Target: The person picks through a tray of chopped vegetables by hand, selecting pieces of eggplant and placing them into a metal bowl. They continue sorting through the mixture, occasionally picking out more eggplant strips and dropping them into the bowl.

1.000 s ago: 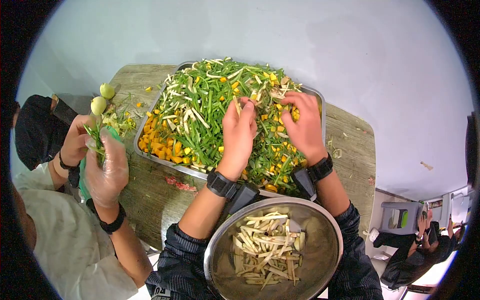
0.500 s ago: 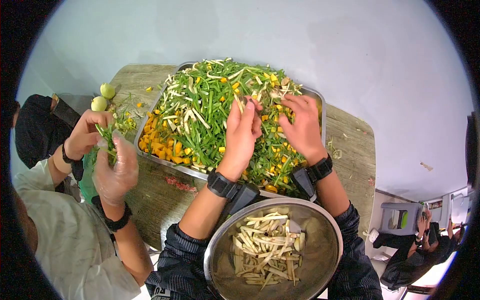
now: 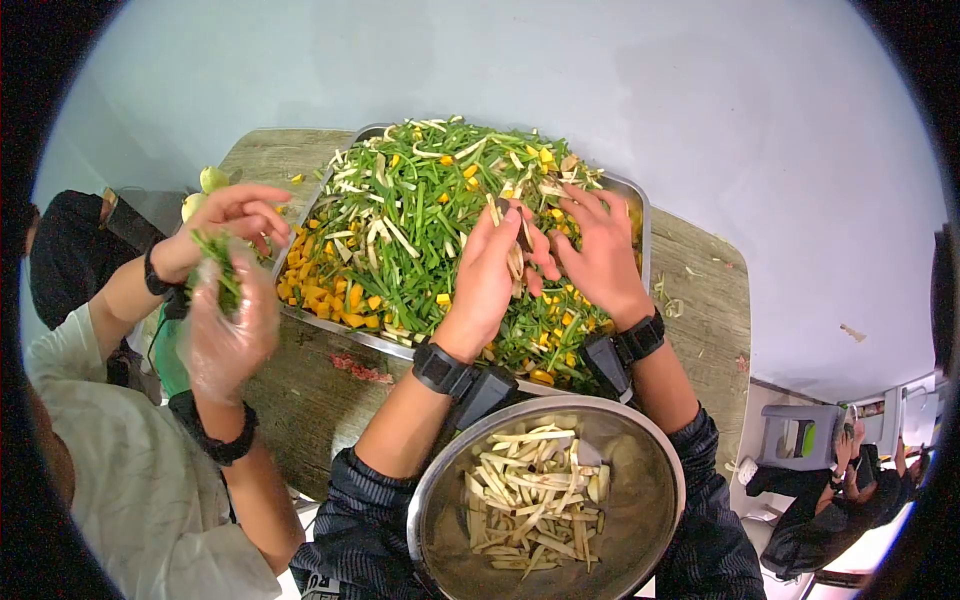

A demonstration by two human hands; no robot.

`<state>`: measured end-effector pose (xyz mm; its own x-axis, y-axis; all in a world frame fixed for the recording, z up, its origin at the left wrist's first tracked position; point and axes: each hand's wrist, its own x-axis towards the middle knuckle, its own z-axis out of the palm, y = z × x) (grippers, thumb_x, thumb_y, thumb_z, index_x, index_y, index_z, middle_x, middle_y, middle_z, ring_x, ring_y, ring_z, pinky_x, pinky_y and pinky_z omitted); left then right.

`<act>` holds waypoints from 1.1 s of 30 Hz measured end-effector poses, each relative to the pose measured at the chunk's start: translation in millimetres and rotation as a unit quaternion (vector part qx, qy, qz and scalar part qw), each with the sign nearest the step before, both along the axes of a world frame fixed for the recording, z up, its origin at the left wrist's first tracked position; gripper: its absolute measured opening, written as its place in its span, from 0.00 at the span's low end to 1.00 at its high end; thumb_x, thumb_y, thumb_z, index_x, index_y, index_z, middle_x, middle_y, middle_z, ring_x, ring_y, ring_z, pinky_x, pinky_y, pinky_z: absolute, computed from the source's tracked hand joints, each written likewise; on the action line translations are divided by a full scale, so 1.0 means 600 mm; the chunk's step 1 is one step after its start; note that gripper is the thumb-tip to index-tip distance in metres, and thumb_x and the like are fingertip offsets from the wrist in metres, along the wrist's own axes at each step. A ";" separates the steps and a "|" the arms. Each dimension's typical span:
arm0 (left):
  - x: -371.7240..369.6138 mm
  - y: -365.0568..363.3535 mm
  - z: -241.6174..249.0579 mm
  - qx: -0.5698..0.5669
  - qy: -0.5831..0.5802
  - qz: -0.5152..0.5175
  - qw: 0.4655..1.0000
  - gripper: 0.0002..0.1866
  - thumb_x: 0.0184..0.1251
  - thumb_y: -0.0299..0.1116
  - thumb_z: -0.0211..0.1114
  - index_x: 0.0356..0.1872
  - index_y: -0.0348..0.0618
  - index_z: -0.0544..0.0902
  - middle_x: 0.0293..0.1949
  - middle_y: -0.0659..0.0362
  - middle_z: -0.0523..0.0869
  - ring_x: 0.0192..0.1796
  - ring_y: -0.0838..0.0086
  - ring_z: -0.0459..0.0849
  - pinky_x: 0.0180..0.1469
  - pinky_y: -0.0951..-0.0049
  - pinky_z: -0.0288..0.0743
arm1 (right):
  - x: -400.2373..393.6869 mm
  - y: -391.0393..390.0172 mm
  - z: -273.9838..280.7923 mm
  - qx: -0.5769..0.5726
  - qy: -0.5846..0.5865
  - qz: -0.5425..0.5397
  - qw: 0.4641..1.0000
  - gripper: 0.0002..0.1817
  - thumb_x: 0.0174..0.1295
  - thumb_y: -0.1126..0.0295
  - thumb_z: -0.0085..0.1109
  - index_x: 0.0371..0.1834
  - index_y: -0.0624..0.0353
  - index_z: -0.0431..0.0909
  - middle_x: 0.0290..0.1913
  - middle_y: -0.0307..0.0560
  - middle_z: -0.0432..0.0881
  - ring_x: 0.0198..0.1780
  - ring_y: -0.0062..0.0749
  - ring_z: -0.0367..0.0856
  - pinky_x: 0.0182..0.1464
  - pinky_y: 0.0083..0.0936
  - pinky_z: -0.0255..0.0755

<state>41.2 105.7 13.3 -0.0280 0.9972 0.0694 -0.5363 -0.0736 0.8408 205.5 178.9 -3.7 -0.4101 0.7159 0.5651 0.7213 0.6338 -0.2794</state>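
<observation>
My left hand [image 3: 492,270] is closed around several pale strips [image 3: 516,262] with darker pieces near the fingertips, above the heaped tray. Just to its right, my right hand [image 3: 604,255] has its fingers spread over the pile, with nothing visible in it. Beneath both lies a metal tray [image 3: 345,338] heaped with chopped green stalks [image 3: 400,245], orange-yellow cubes [image 3: 325,290] and pale strips. Nearest me is a steel bowl [image 3: 645,480] holding more pale cut strips [image 3: 540,495].
At left, a co-worker's gloved hand [image 3: 230,330] holds green stalks beside their bare hand [image 3: 225,225]. Pale round vegetables [image 3: 212,180] and scraps [image 3: 360,368] lie on the wooden table [image 3: 700,300]. Another person [image 3: 850,520] is at far right near a grey stool [image 3: 800,435].
My left hand has turned slightly, and more of the pale strips shows. My right hand's fingers have shifted a little. The co-worker's bare hand has moved right and opened, away from the stalks.
</observation>
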 end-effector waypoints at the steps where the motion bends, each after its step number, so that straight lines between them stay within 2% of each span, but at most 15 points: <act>1: 0.001 0.001 0.000 0.003 0.007 -0.002 1.000 0.15 0.87 0.47 0.44 0.54 0.47 0.71 0.30 0.60 0.81 0.31 0.69 0.86 0.25 0.75 0.74 | 0.000 -0.001 0.002 -0.004 0.002 0.002 1.000 0.23 0.59 0.62 0.65 0.53 0.67 0.84 0.67 0.50 0.80 0.69 0.53 0.68 0.72 0.48 0.62; 8: 0.006 0.000 0.001 0.008 0.006 -0.006 1.000 0.15 0.87 0.46 0.44 0.54 0.46 0.70 0.37 0.56 0.84 0.39 0.65 0.89 0.30 0.72 0.79 | -0.004 -0.006 0.017 0.024 0.044 -0.016 0.999 0.20 0.58 0.66 0.65 0.51 0.66 0.85 0.63 0.48 0.81 0.66 0.51 0.69 0.70 0.47 0.62; 11: 0.006 0.008 -0.006 0.027 -0.002 0.028 0.999 0.15 0.87 0.44 0.45 0.52 0.43 0.70 0.38 0.56 0.84 0.37 0.70 0.87 0.30 0.73 0.81 | -0.004 -0.006 0.020 0.056 0.067 -0.031 0.996 0.18 0.57 0.68 0.64 0.49 0.65 0.86 0.62 0.48 0.82 0.65 0.51 0.70 0.69 0.45 0.64; 13: 0.004 0.005 -0.007 0.016 -0.014 0.039 0.999 0.13 0.86 0.43 0.48 0.51 0.46 0.73 0.37 0.60 0.81 0.32 0.74 0.81 0.32 0.74 0.74 | -0.002 -0.004 0.020 0.065 0.094 -0.039 0.993 0.17 0.56 0.70 0.63 0.48 0.64 0.86 0.61 0.48 0.82 0.65 0.50 0.71 0.69 0.45 0.64; 14: 0.001 0.005 -0.008 0.017 -0.014 0.039 0.999 0.13 0.86 0.43 0.48 0.51 0.46 0.73 0.37 0.60 0.81 0.32 0.74 0.81 0.32 0.74 0.74 | 0.000 -0.002 0.020 0.073 0.121 -0.047 0.989 0.16 0.56 0.72 0.62 0.47 0.64 0.86 0.60 0.47 0.83 0.64 0.50 0.72 0.68 0.44 0.65; 15: -0.004 0.005 -0.010 0.002 -0.027 0.032 0.999 0.12 0.86 0.43 0.48 0.51 0.46 0.73 0.34 0.62 0.78 0.29 0.77 0.75 0.30 0.76 0.68 | 0.002 -0.001 0.020 0.074 0.121 -0.046 0.989 0.16 0.56 0.72 0.62 0.47 0.64 0.86 0.60 0.47 0.83 0.64 0.50 0.72 0.68 0.44 0.65; 16: -0.006 0.005 -0.011 -0.013 -0.040 0.024 0.999 0.12 0.86 0.42 0.49 0.50 0.46 0.73 0.32 0.65 0.74 0.26 0.80 0.70 0.27 0.78 0.63 | 0.005 0.001 0.020 0.096 0.135 -0.055 0.985 0.14 0.56 0.73 0.62 0.46 0.63 0.87 0.58 0.47 0.84 0.61 0.48 0.75 0.64 0.41 0.69; 17: -0.007 0.004 -0.010 -0.012 -0.041 0.025 0.999 0.12 0.86 0.42 0.49 0.50 0.46 0.73 0.32 0.65 0.74 0.26 0.80 0.70 0.27 0.78 0.63 | 0.006 0.001 0.020 0.118 0.148 -0.064 0.980 0.13 0.57 0.74 0.61 0.44 0.62 0.87 0.55 0.47 0.85 0.58 0.45 0.79 0.60 0.39 0.74; 18: -0.008 0.003 -0.009 -0.019 -0.046 0.021 0.999 0.11 0.85 0.42 0.49 0.50 0.46 0.73 0.30 0.66 0.71 0.25 0.82 0.66 0.26 0.78 0.59 | 0.004 0.000 0.022 0.118 0.148 -0.064 0.980 0.13 0.57 0.74 0.61 0.44 0.62 0.87 0.55 0.47 0.85 0.58 0.45 0.79 0.60 0.39 0.74; 19: -0.008 0.002 -0.007 -0.025 -0.051 0.018 0.998 0.11 0.85 0.42 0.50 0.50 0.46 0.73 0.28 0.68 0.68 0.24 0.83 0.63 0.25 0.79 0.55 | 0.001 -0.002 0.024 0.059 0.208 -0.062 0.974 0.11 0.57 0.75 0.61 0.42 0.61 0.88 0.53 0.47 0.86 0.53 0.42 0.82 0.55 0.35 0.77; 20: -0.008 0.001 -0.005 -0.026 -0.051 0.018 0.998 0.11 0.85 0.42 0.50 0.50 0.46 0.73 0.28 0.68 0.68 0.24 0.83 0.63 0.25 0.79 0.55 | -0.001 -0.004 0.025 -0.001 0.266 -0.060 0.962 0.10 0.58 0.77 0.61 0.40 0.60 0.89 0.50 0.46 0.87 0.48 0.39 0.85 0.50 0.31 0.80; 21: -0.009 0.000 -0.003 -0.034 -0.053 0.016 0.998 0.11 0.85 0.42 0.51 0.49 0.47 0.73 0.28 0.68 0.67 0.24 0.84 0.62 0.25 0.79 0.54 | -0.001 -0.002 0.024 -0.002 0.266 -0.060 0.962 0.10 0.58 0.77 0.61 0.40 0.60 0.89 0.50 0.46 0.87 0.48 0.39 0.85 0.50 0.31 0.80; 23: -0.009 0.000 -0.002 -0.043 -0.054 0.013 0.998 0.10 0.85 0.42 0.52 0.48 0.47 0.73 0.27 0.69 0.67 0.24 0.85 0.62 0.25 0.80 0.53 | -0.001 0.002 0.021 0.041 0.282 -0.043 0.958 0.09 0.58 0.81 0.62 0.38 0.60 0.89 0.47 0.46 0.88 0.42 0.34 0.87 0.42 0.25 0.81; 28: -0.002 -0.003 0.007 -0.049 0.033 0.027 0.998 0.11 0.84 0.44 0.55 0.45 0.49 0.73 0.23 0.72 0.63 0.21 0.85 0.59 0.22 0.79 0.50 | -0.003 -0.003 0.033 0.075 0.266 -0.005 0.961 0.10 0.57 0.84 0.63 0.38 0.60 0.88 0.46 0.46 0.87 0.43 0.34 0.87 0.43 0.25 0.82; 33: -0.004 0.003 -0.005 -0.057 -0.006 0.000 0.998 0.12 0.84 0.44 0.54 0.45 0.46 0.75 0.21 0.72 0.66 0.16 0.86 0.60 0.18 0.80 0.50 | -0.004 0.002 0.025 0.096 0.301 0.035 0.948 0.08 0.61 0.83 0.64 0.41 0.60 0.85 0.45 0.47 0.86 0.42 0.33 0.87 0.43 0.26 0.82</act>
